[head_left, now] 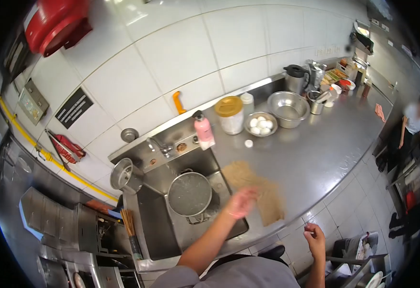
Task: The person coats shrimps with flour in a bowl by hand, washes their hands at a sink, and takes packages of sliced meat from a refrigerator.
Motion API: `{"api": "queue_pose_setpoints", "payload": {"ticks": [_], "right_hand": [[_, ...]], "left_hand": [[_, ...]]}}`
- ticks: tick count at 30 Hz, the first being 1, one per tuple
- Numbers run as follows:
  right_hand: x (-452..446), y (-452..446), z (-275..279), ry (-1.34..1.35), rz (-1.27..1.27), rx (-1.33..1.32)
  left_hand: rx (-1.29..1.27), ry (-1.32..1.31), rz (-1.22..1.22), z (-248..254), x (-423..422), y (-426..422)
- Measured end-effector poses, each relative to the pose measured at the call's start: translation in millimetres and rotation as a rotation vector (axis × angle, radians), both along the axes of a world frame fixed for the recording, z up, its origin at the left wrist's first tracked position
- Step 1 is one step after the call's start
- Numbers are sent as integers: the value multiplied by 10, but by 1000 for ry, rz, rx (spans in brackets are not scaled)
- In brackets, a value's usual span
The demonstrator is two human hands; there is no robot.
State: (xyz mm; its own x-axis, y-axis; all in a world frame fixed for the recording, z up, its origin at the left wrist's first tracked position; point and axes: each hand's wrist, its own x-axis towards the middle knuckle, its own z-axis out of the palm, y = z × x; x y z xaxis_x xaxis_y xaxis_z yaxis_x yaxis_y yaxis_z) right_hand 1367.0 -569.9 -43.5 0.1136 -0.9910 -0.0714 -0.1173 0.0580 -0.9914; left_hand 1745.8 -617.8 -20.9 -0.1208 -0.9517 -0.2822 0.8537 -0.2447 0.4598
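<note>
My left hand [242, 203] is blurred by motion over the sink's right edge, beside a flat brown sheet [271, 204], paper or cloth. Whether its fingers hold anything does not show. Lower right, my right hand [315, 236] hangs past the counter's front edge, fingers loosely curled with a gap at the thumb and nothing visible in them. A metal pot [189, 194] full of cloudy water stands in the steel sink [157, 225], below the faucet [158, 146]. Behind the sheet are a pink pump bottle [203, 128] and a bowl of eggs [260, 125].
On the counter [315, 158] stand a gold-lidded tub [230, 115], a large metal bowl [288, 109] and a thermal jug [296, 79]. A metal container [126, 176] sits at the sink's left rim. Another person [414, 120] is at the far right.
</note>
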Motion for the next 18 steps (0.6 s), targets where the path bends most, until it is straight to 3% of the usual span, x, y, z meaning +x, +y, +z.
{"api": "queue_pose_setpoints", "payload": {"ticks": [1,3,5,6,8,9,11,16,18], "right_hand": [[-73,-49,167,1,-18,6],[-205,-181,584,276,74,-210],[-373,-292,795,590,147,-408],[-461,-315,845,606,104,-392],[-694,-383,869,647,345,-542],[-874,-419,864,665,285,-521],[-1294,-449,829,611,381,-188],[-2189,-336,670,456,139,-300],[-2502,-355,744,298,143,-131]], "left_hand": [[8,-150,-283,-199,-436,-165],[21,-511,-775,302,-1417,-338],[-184,-982,-1111,137,-2308,-458],[-341,-1167,-1232,-15,-2697,-512],[-697,-1448,-1407,-346,-3423,-554],[-839,-1515,-1473,-489,-3724,-555],[-1092,-1586,-1568,-720,-4191,-557],[-1580,-1452,-1787,-1113,-4972,-820],[-1703,-1292,-1848,-1092,-5174,-1061]]}}
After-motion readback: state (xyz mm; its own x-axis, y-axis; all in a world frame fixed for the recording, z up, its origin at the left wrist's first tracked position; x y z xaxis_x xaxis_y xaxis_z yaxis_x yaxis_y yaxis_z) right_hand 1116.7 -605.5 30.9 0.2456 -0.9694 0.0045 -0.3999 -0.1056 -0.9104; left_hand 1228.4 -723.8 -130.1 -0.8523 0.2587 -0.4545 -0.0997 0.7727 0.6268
